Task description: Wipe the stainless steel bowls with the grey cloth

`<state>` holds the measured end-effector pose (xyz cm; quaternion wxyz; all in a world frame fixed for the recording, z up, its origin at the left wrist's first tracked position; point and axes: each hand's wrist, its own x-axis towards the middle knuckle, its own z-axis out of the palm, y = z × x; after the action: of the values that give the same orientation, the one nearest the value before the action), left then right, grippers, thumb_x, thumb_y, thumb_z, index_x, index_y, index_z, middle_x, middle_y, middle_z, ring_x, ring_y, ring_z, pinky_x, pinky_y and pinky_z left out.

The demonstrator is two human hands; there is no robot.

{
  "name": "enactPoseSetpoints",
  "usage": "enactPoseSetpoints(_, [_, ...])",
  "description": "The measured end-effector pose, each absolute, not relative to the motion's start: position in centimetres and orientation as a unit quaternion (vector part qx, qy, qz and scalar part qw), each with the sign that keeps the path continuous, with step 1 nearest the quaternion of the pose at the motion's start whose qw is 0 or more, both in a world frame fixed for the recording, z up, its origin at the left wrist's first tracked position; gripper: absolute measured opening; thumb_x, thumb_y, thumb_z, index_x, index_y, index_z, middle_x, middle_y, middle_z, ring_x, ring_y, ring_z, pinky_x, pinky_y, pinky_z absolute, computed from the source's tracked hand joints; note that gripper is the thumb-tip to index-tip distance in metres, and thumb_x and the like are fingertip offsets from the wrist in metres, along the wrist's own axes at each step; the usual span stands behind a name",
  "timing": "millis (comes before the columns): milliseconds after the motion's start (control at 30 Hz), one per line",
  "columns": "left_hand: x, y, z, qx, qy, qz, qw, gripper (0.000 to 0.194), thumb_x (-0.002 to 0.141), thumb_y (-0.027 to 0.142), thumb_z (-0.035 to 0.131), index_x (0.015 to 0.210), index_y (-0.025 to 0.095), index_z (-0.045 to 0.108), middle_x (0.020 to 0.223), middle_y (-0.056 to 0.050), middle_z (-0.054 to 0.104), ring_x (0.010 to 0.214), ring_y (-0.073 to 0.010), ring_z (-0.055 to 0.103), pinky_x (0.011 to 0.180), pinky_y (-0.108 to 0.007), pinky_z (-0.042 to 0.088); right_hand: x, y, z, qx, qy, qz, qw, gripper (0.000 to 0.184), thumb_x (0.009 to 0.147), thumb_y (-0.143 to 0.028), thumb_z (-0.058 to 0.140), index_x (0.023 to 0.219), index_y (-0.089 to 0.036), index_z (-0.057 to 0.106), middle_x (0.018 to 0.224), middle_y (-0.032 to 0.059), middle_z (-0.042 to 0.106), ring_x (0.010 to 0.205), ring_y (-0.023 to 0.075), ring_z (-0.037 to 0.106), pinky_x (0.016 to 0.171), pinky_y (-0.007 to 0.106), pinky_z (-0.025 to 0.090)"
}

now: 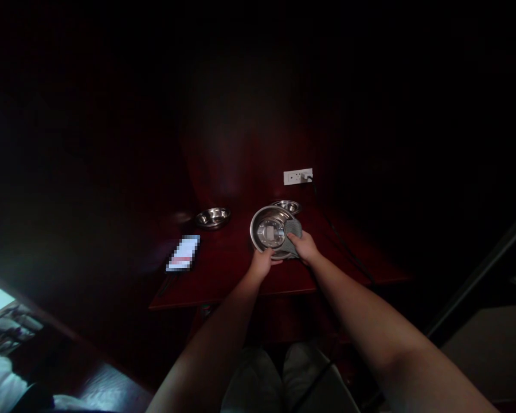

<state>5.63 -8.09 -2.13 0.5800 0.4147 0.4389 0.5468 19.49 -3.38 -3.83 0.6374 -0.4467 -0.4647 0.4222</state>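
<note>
A shiny metal bowl (262, 217) is tilted toward me above the dark red table, with a pale patch at its bottom. My left hand (263, 263) grips its near rim, thumb on the inner side. My right hand (304, 246) is closed on a grey cloth (293, 229), which is pressed over the right side of the bowl's rim and inner wall. Behind it, partly covered, a second metal bowl (289, 205) sits on the table. Another metal bowl (214, 218) stands to the left, apart from my hands.
A phone with a blurred, lit screen (183, 253) lies at the left of the red table (232, 275). On the back wall is a white power socket (298, 176) with a plug in it. Its dark cable (337, 232) runs down the table's right side. The surroundings are very dark.
</note>
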Motion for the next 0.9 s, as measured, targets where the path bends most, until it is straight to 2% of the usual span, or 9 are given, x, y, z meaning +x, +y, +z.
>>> enactPoseSetpoints(267, [5.5, -8.3, -2.4, 0.407, 0.433, 0.561, 0.577, 0.044, 0.071, 0.006, 0.054, 0.114, 0.015, 0.047, 0.099, -0.011, 0.068, 0.084, -0.0219, 0.068, 0.068, -0.037, 0.058, 19.5, -3.4, -4.1, -0.437, -0.471, 0.418, 0.643, 0.038, 0.058, -0.04, 0.069, 0.085, -0.013, 0.065, 0.079, 0.0065, 0.071, 0.066, 0.0188, 0.065, 0.067, 0.033, 0.051])
enactPoseSetpoints(367, [5.4, -8.4, -2.5, 0.404, 0.431, 0.565, 0.576, 0.039, 0.07, 0.006, 0.054, 0.107, 0.014, 0.051, 0.088, -0.009, 0.069, 0.078, -0.0219, 0.069, 0.066, -0.038, 0.058, 19.4, -3.8, -4.0, -0.427, -0.474, 0.421, 0.645, 0.039, 0.058, -0.043, 0.069, 0.083, -0.013, 0.065, 0.077, 0.0068, 0.071, 0.065, 0.0194, 0.065, 0.064, 0.032, 0.051])
enactPoseSetpoints(567, [5.3, -8.6, -2.4, 0.4, 0.435, 0.57, 0.571, 0.039, 0.069, 0.005, 0.052, 0.107, 0.014, 0.052, 0.067, -0.003, 0.065, 0.065, -0.0209, 0.068, 0.063, -0.04, 0.057, 19.4, -4.3, -3.8, -0.424, -0.466, 0.42, 0.653, 0.043, 0.06, -0.05, 0.066, 0.084, -0.014, 0.064, 0.077, 0.0067, 0.071, 0.067, 0.021, 0.066, 0.064, 0.032, 0.052])
enactPoseSetpoints(767, [5.1, -8.7, -2.3, 0.398, 0.436, 0.578, 0.563, 0.039, 0.068, 0.006, 0.054, 0.106, 0.016, 0.053, 0.07, -0.003, 0.065, 0.07, -0.0225, 0.068, 0.065, -0.04, 0.056, 19.8, -3.6, -4.0, -0.472, -0.436, 0.36, 0.677, 0.053, 0.072, -0.063, 0.046, 0.088, -0.015, 0.062, 0.08, 0.0097, 0.07, 0.074, 0.0233, 0.068, 0.065, 0.032, 0.053])
enactPoseSetpoints(900, [5.0, -8.4, -2.5, 0.389, 0.443, 0.591, 0.55, 0.048, 0.066, 0.004, 0.055, 0.112, 0.019, 0.048, 0.079, -0.004, 0.065, 0.069, -0.0214, 0.067, 0.063, -0.04, 0.056, 20.8, -3.9, -3.9, -0.534, -0.404, 0.265, 0.694, 0.056, 0.08, -0.059, 0.03, 0.097, -0.014, 0.058, 0.092, 0.0146, 0.067, 0.086, 0.0255, 0.065, 0.072, 0.035, 0.05])
